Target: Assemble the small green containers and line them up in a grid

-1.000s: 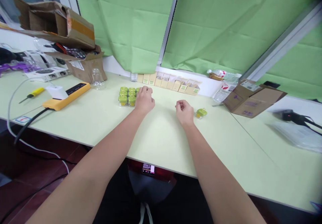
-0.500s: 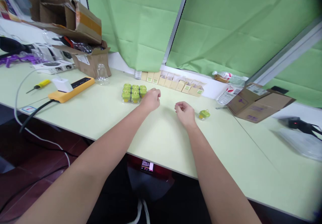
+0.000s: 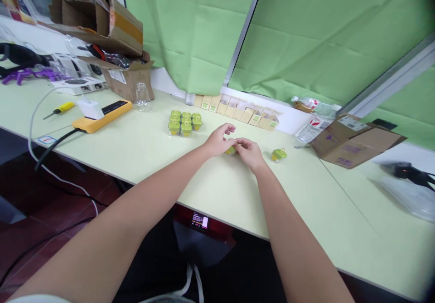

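A small clear jar with a green lid [image 3: 230, 150] is between my two hands over the middle of the table, mostly covered by fingers. My left hand [image 3: 219, 141] curls round its left side, thumb on top and index finger raised. From the right, the pinched fingertips of my right hand [image 3: 249, 153] meet the same jar. Another green-lidded jar [image 3: 279, 154] stands alone just right of my right hand. To the left, several matching jars [image 3: 185, 125] are grouped in rows, yellow showing inside them.
Small tan cartons [image 3: 238, 110] line the wall. An orange power strip [image 3: 102, 117], a yellow screwdriver [image 3: 63, 108], an empty clear bottle [image 3: 142, 98] and cardboard boxes [image 3: 127, 83] are on the left. On the right are plastic bottles [image 3: 311, 128] and an open carton [image 3: 353, 142].
My left hand has moved right, away from the grouped jars, to meet my right hand. A jar now shows between them, and the group has one fewer at its near right.
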{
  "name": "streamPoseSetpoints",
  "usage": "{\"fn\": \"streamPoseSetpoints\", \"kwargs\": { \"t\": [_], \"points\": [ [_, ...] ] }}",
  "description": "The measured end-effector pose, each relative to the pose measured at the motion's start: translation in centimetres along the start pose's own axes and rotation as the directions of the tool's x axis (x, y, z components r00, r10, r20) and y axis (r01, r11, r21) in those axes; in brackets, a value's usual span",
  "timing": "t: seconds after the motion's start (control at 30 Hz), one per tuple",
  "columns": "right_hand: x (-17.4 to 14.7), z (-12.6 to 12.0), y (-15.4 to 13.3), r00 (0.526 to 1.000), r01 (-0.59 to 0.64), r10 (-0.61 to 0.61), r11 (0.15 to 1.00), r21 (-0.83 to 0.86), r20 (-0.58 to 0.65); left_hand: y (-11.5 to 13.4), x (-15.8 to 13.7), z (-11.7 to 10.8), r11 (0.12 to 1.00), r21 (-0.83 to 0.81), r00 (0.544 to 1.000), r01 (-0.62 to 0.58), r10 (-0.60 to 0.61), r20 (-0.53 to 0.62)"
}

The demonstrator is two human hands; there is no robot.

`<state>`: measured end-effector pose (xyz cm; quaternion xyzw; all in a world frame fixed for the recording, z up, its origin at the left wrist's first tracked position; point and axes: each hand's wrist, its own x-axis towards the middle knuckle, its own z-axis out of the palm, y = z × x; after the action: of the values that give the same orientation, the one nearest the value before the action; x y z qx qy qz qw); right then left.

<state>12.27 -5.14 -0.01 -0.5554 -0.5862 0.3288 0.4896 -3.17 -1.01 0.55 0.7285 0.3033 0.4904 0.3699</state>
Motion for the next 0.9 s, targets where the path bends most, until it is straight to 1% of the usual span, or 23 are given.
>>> {"fn": "streamPoseSetpoints", "kwargs": {
  "t": [0.07,0.13,0.17,0.23,0.37,0.43,0.47,0.53,0.57,0.63,0.7,0.73,0.77,0.8,0.83,0.9],
  "points": [
    [0.2,0.0,0.2,1.000,0.011,-0.011,1.000,0.005,-0.024,-0.5,-0.2,0.1,0.998,-0.030,0.992,0.051,-0.047,0.117],
    [0.3,0.0,0.4,0.999,0.028,-0.027,0.999,0.024,-0.040,-1.1,-0.5,0.2,0.997,-0.041,0.973,0.069,-0.059,0.222],
    [0.3,0.0,0.4,0.998,0.030,-0.028,0.999,0.034,-0.050,-1.4,-0.6,0.3,0.998,-0.029,0.967,0.064,-0.055,0.250],
    [0.4,0.0,0.4,0.997,0.027,-0.023,0.998,0.054,-0.077,-1.8,-0.7,0.4,0.999,0.011,0.964,0.047,-0.048,0.262],
    [0.2,0.4,0.0,0.993,0.042,-0.033,0.996,0.079,-0.111,-1.7,-0.5,0.1,0.998,0.053,0.972,0.034,-0.046,0.232],
    [0.1,0.6,-0.4,0.991,0.043,-0.028,0.992,0.119,-0.130,-1.6,-0.4,-0.1,0.997,0.068,0.974,0.024,-0.039,0.223],
    [0.1,0.5,-0.7,0.988,0.037,-0.011,0.985,0.166,-0.154,-1.6,-0.4,-0.1,0.996,0.081,0.974,0.019,-0.037,0.222],
    [0.2,0.1,-1.3,0.971,0.022,0.056,0.948,0.317,-0.234,-1.7,-0.4,-0.1,0.993,0.120,0.975,0.023,-0.048,0.217],
    [0.3,-0.2,-1.5,0.954,0.012,0.112,0.912,0.409,-0.279,-1.9,-0.5,0.0,0.989,0.144,0.977,0.030,-0.060,0.207],
    [0.5,-1.2,-1.8,0.898,-0.032,0.277,0.817,0.576,-0.343,-2.1,-0.4,0.0,0.978,0.204,0.983,0.043,-0.077,0.165],
    [0.8,-2.0,-1.7,0.814,-0.105,0.458,0.722,0.684,-0.358,-2.4,-0.3,-0.2,0.956,0.289,0.992,0.045,-0.076,0.099],
    [0.9,-2.3,-1.6,0.771,-0.135,0.526,0.685,0.716,-0.358,-2.5,-0.2,-0.4,0.939,0.341,0.996,0.050,-0.074,0.057],
    [1.0,-2.4,-1.4,0.741,-0.158,0.571,0.660,0.735,-0.353,-2.6,-0.1,-0.6,0.916,0.397,0.997,0.063,-0.074,0.013],
    [1.1,-2.5,-1.3,0.734,-0.175,0.588,0.647,0.743,-0.339,-2.7,0.0,-0.8,0.889,0.450,0.997,0.081,-0.075,-0.031],
    [1.1,-2.4,-1.1,0.746,-0.188,0.585,0.643,0.743,-0.318,-2.8,0.1,-1.0,0.861,0.498,0.995,0.102,-0.076,-0.072],
    [0.9,-2.1,-1.0,0.801,-0.219,0.544,0.653,0.725,-0.248,-2.9,0.2,-1.4,0.814,0.565,0.989,0.132,-0.067,-0.133]
  ]
}}
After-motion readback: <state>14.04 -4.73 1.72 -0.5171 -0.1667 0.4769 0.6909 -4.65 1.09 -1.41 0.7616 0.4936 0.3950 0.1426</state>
